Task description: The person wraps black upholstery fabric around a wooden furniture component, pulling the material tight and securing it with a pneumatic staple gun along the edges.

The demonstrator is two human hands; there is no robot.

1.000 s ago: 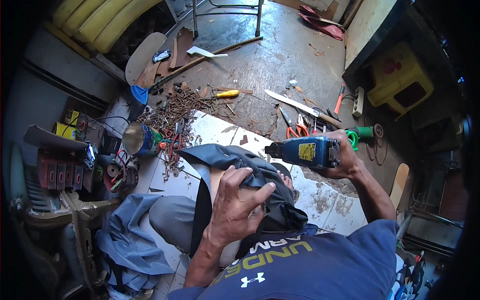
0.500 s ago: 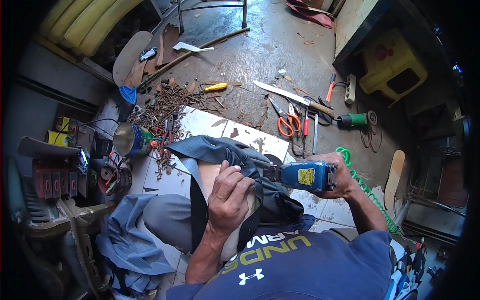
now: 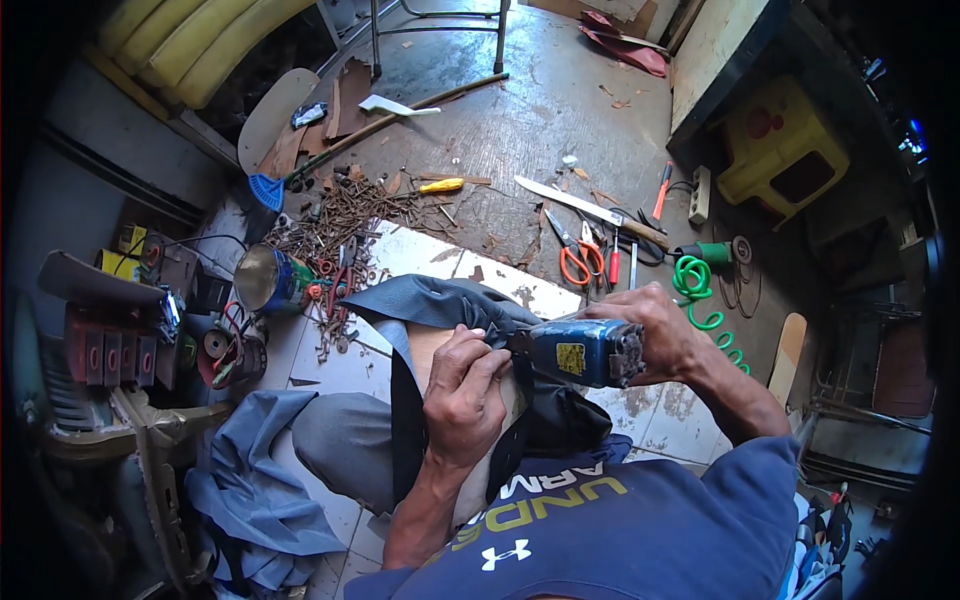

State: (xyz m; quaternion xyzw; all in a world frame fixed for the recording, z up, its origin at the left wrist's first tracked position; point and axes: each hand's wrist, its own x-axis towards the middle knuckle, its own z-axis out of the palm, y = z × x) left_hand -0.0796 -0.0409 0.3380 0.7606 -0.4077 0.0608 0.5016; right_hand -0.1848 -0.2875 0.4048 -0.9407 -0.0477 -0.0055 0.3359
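A piece of black leather-like cover (image 3: 410,294) lies folded over a board with bare wood (image 3: 430,350) on my lap. My left hand (image 3: 463,405) is closed on the cover's edge, thumb and fingertips pinching it; the pinched part is mostly hidden. My right hand (image 3: 655,330) wraps round a blue air stapler (image 3: 578,352), whose nose reaches the folded cover just right of my left fingertips. Whether the nose touches it I cannot tell. A green coiled air hose (image 3: 692,280) shows beyond my right wrist.
Orange-handled scissors (image 3: 574,262), a long knife (image 3: 580,202) and a green grinder (image 3: 708,252) lie ahead on the floor. Many loose screws or nails (image 3: 350,215) are heaped beside a tin can (image 3: 262,278) at left. Grey cloth (image 3: 255,470) drapes by my left leg.
My right hand has brought the stapler leftward, its nose now closer to my left fingertips. The green hose has shifted and its coils stand out more. My left hand keeps its pinch.
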